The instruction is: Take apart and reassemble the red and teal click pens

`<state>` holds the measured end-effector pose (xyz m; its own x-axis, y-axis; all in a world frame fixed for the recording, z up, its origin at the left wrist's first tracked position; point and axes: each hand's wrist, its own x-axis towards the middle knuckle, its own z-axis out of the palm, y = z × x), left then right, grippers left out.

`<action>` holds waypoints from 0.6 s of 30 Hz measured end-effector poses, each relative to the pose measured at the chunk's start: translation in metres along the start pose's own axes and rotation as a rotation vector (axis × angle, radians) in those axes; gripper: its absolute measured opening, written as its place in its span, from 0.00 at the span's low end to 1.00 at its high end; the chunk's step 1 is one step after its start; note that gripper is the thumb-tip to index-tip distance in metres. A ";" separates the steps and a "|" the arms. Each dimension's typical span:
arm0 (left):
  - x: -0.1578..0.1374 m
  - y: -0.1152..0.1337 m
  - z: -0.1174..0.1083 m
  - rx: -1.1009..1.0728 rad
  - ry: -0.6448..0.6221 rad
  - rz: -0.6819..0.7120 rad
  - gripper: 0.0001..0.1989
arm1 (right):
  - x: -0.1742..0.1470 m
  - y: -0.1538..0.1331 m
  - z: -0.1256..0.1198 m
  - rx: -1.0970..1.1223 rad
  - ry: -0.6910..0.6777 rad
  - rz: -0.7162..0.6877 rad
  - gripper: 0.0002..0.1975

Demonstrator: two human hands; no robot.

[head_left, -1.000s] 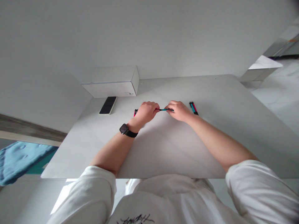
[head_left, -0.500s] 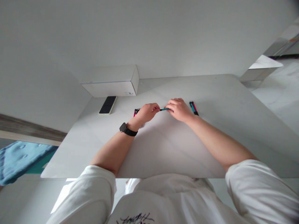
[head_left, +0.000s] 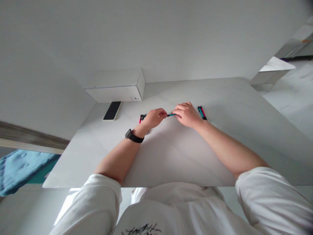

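Slim teal-and-black stick (head_left: 172, 115) held over white surface (head_left: 171, 156): black end pinched by left hand (head_left: 156, 117), teal part by right hand (head_left: 187, 114); two-handed handling seemingly in hand, steady aligned pinches called for next.

a slim pen (head_left: 172, 115), teal along its visible stretch and black toward its left end, is pinched by the fingertips of the left hand (head_left: 156, 117) and the right hand (head_left: 186, 113). it lies almost level from side to side, its right end slightly farther from the body; both ends are hidden in the grips. right of the right hand, a teal pen (head_left: 201, 112) and a red pen (head_left: 203, 111) rest side by side on the tabletop (head_left: 176, 156), slanting, with black near ends by the wrist. a red-and-black cluster of pens (head_left: 141, 118) shows partly behind the left hand; its count is unclear.
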<state>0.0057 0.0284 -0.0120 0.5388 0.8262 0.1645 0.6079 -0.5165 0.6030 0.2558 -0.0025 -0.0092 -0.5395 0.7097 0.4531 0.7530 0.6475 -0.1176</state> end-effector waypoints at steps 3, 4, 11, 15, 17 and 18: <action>-0.002 0.001 0.001 0.077 0.068 0.112 0.04 | 0.000 0.004 0.007 0.125 -0.075 0.053 0.09; -0.003 0.001 0.001 0.101 0.076 0.139 0.05 | 0.000 0.005 0.009 0.160 -0.095 0.066 0.09; -0.004 -0.004 -0.008 0.169 0.096 0.199 0.17 | 0.000 0.007 0.006 0.201 -0.065 0.108 0.08; -0.005 -0.003 -0.009 0.258 0.075 0.191 0.15 | 0.000 0.007 0.004 0.184 -0.061 0.073 0.07; -0.004 -0.003 -0.007 0.277 0.056 0.195 0.16 | 0.000 0.007 0.005 0.181 -0.061 0.060 0.07; -0.004 -0.003 -0.006 0.277 0.047 0.199 0.15 | 0.000 0.007 0.006 0.180 -0.061 0.057 0.07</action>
<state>-0.0015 0.0280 -0.0091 0.6393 0.7093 0.2969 0.6325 -0.7047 0.3215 0.2589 0.0040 -0.0152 -0.5238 0.7585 0.3876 0.7064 0.6411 -0.3000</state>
